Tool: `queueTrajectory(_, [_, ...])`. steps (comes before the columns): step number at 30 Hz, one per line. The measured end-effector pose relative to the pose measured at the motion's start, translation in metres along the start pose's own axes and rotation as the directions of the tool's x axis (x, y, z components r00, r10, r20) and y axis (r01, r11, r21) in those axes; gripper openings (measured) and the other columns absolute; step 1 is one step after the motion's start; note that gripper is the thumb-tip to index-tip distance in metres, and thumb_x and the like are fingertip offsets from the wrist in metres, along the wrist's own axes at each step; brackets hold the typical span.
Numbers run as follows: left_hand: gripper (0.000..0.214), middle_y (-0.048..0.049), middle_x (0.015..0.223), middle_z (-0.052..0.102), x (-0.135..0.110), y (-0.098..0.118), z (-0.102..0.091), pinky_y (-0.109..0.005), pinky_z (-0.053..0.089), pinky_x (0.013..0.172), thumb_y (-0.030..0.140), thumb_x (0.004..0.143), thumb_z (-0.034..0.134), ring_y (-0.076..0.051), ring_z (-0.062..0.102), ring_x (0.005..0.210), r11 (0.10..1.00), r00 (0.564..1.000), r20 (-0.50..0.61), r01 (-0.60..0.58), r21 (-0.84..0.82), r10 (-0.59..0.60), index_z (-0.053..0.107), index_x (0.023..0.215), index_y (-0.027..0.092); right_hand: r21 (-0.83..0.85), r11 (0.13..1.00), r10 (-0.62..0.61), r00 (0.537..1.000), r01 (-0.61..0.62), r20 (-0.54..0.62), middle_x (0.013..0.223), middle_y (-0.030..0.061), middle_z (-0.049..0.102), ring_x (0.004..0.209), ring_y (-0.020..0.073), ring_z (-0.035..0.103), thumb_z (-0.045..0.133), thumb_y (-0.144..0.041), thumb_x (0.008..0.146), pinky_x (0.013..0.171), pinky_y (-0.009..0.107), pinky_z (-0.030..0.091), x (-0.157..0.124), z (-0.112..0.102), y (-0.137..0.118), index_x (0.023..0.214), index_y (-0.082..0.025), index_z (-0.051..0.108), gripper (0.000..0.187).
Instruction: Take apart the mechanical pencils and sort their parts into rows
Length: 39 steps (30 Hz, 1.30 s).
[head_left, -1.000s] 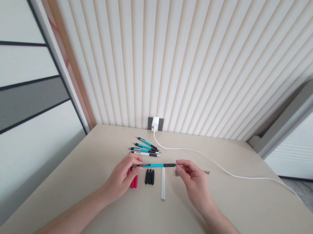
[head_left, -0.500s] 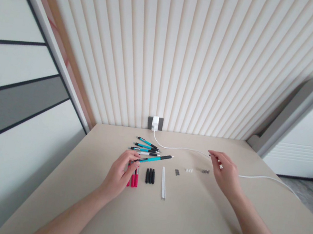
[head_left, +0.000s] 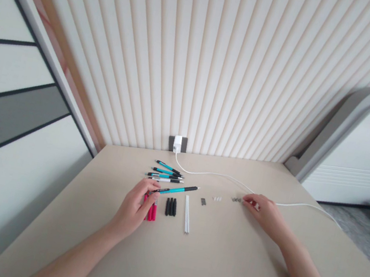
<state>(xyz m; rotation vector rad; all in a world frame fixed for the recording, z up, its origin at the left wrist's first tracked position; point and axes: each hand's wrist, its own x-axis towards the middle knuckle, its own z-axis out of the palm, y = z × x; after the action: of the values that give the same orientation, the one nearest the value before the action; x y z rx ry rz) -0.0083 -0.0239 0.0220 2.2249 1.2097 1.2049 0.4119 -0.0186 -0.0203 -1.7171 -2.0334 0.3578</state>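
Observation:
My left hand [head_left: 135, 204] is closed around the rear of a teal and black ballpoint pen [head_left: 174, 190], its black grip and tip pointing right. Under that hand lie red pen barrels [head_left: 152, 212], partly covered. My right hand [head_left: 266, 216] rests low over the table with fingertips pinched together beside a few small grey metal pieces [head_left: 236, 199], perhaps springs. Whatever those fingertips hold is too small to make out. Between the hands are black grips [head_left: 171, 206], white refills [head_left: 187, 215], small dark grey pieces [head_left: 203, 202] and small white pieces [head_left: 217, 199].
Several pens [head_left: 166, 171] lie in a fan behind my left hand. A white cable [head_left: 216, 174] runs from a charger [head_left: 177, 144] at the wall across the beige table [head_left: 204, 271], passing behind my right hand. A white cabinet [head_left: 22, 167] stands at left.
My right hand has come down from above the cable to the table by the small metal pieces. The left hand still holds the pen. The view has shifted slightly right.

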Motion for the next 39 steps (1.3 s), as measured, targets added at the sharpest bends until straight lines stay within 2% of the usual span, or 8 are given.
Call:
queueTrajectory(12, [0.012, -0.0054, 0.103, 0.061, 0.000, 0.003, 0.000, -0.033, 0.049, 0.087, 0.026, 0.095, 0.047, -0.019, 0.060, 0.100, 1.000, 1.000, 0.012, 0.006, -0.002, -0.006, 0.058, 0.091, 0.021, -0.006, 1.000, -0.002, 1.000, 0.002, -0.016, 0.095, 0.0076, 0.070, 0.079, 0.0206, 0.063, 0.048, -0.031, 0.087, 0.076, 0.034, 0.048, 0.005, 0.011, -0.003, 0.105, -0.020, 0.066, 0.028])
queueTrajectory(18, [0.012, -0.0052, 0.101, 0.060, 0.001, 0.003, 0.000, -0.033, 0.048, 0.087, 0.025, 0.095, 0.046, -0.019, 0.059, 0.100, 1.000, 1.000, 0.023, 0.011, 0.004, -0.011, 0.057, 0.091, 0.021, 0.089, 0.996, -0.018, 0.997, 0.024, -0.070, 0.097, 0.0055, 0.070, 0.068, 0.0160, 0.060, 0.047, -0.029, 0.086, 0.068, 0.031, 0.049, 0.002, 0.006, -0.011, 0.120, -0.021, 0.059, 0.037])
queueTrajectory(23, [0.009, -0.0047, 0.101, 0.059, 0.000, 0.001, 0.000, -0.032, 0.046, 0.089, 0.022, 0.094, 0.048, -0.018, 0.058, 0.100, 1.000, 0.999, 0.025, -0.024, -0.013, 0.024, 0.056, 0.090, 0.021, 0.194, 0.979, 0.002, 0.957, 0.057, -0.290, 0.098, 0.0083, 0.067, 0.078, 0.0195, 0.060, 0.045, -0.032, 0.092, 0.055, 0.028, 0.048, -0.003, -0.001, -0.062, 0.110, -0.021, 0.062, 0.028])
queueTrajectory(26, [0.008, -0.0047, 0.101, 0.059, 0.000, -0.002, 0.000, -0.032, 0.045, 0.090, 0.020, 0.094, 0.049, -0.018, 0.058, 0.101, 0.998, 0.998, 0.035, -0.057, -0.029, 0.058, 0.056, 0.091, 0.020, 0.213, 0.943, -0.209, 0.952, 0.257, -0.224, 0.106, 0.0097, 0.065, 0.096, 0.0224, 0.059, 0.044, -0.033, 0.095, 0.074, 0.034, 0.052, 0.001, 0.002, -0.114, 0.110, -0.023, 0.063, 0.026])
queueTrajectory(28, [0.007, -0.0046, 0.102, 0.059, 0.000, -0.003, 0.000, -0.032, 0.044, 0.090, 0.018, 0.094, 0.049, -0.018, 0.057, 0.101, 0.996, 0.996, 0.042, -0.076, -0.044, 0.078, 0.056, 0.092, 0.020, 0.189, 0.899, -0.375, 0.917, 0.396, -0.137, 0.108, 0.0089, 0.065, 0.102, 0.0230, 0.058, 0.047, -0.033, 0.095, 0.090, 0.039, 0.047, 0.009, 0.006, -0.143, 0.112, -0.024, 0.064, 0.026])
queueTrajectory(30, [0.008, -0.0044, 0.102, 0.059, 0.000, -0.004, -0.001, -0.031, 0.044, 0.090, 0.017, 0.094, 0.050, -0.017, 0.057, 0.100, 0.994, 0.995, 0.038, -0.092, -0.057, 0.094, 0.056, 0.094, 0.020, 0.209, 0.875, -0.429, 0.899, 0.437, -0.085, 0.106, 0.0086, 0.066, 0.100, 0.0220, 0.058, 0.043, -0.032, 0.097, 0.090, 0.039, 0.046, 0.017, 0.012, -0.162, 0.111, -0.023, 0.064, 0.027])
queueTrajectory(35, [0.008, -0.0045, 0.101, 0.059, -0.001, -0.005, 0.000, -0.030, 0.046, 0.087, 0.016, 0.093, 0.051, -0.017, 0.058, 0.097, 0.992, 0.992, 0.035, -0.116, -0.059, 0.118, 0.057, 0.095, 0.021, 0.272, 0.896, -0.370, 0.929, 0.351, 0.020, 0.076, 0.0048, 0.066, 0.075, 0.0178, 0.059, 0.037, -0.033, 0.100, 0.073, 0.032, 0.046, 0.023, 0.033, -0.167, 0.081, -0.020, 0.066, 0.037])
queueTrajectory(39, [0.008, -0.0046, 0.098, 0.061, -0.003, -0.003, 0.004, -0.029, 0.046, 0.085, 0.018, 0.094, 0.050, -0.017, 0.059, 0.094, 0.992, 0.985, 0.129, -0.112, -0.049, 0.118, 0.057, 0.091, 0.020, 0.283, 0.906, -0.323, 0.946, 0.316, -0.023, 0.077, 0.0043, 0.064, 0.074, 0.0175, 0.056, 0.043, -0.033, 0.099, 0.069, 0.030, 0.044, 0.013, 0.041, -0.157, 0.085, -0.020, 0.065, 0.030])
